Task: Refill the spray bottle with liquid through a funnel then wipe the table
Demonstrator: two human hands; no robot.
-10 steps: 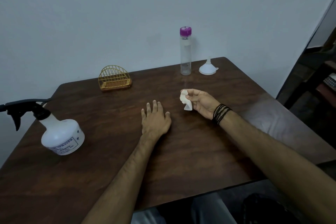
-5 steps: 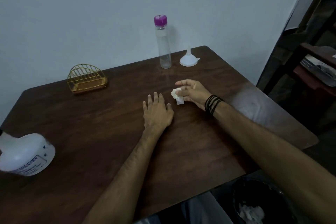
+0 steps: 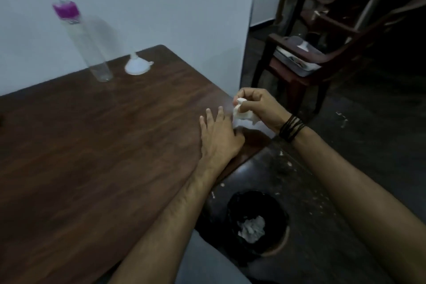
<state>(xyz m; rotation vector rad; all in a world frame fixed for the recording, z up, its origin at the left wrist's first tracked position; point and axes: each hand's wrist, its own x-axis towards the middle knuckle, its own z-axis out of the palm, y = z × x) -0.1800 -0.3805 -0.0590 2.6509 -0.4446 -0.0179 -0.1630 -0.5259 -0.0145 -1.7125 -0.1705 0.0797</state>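
Note:
My right hand is closed around a crumpled white tissue, held just above the right edge of the dark wooden table. My left hand lies flat on the table beside it, fingers spread, holding nothing. A clear bottle with a purple cap stands at the back of the table, blurred. An upturned white funnel sits right of it. The spray bottle is out of view.
On the floor below the table's right edge stands a black bin with white crumpled paper inside. A dark wooden chair with items on its seat stands at the back right. Bits of white debris dot the floor.
The view has swung to the right, so the spray bottle and the wire holder have left the frame. My right hand with the tissue has moved towards the table's right edge, above the bin side.

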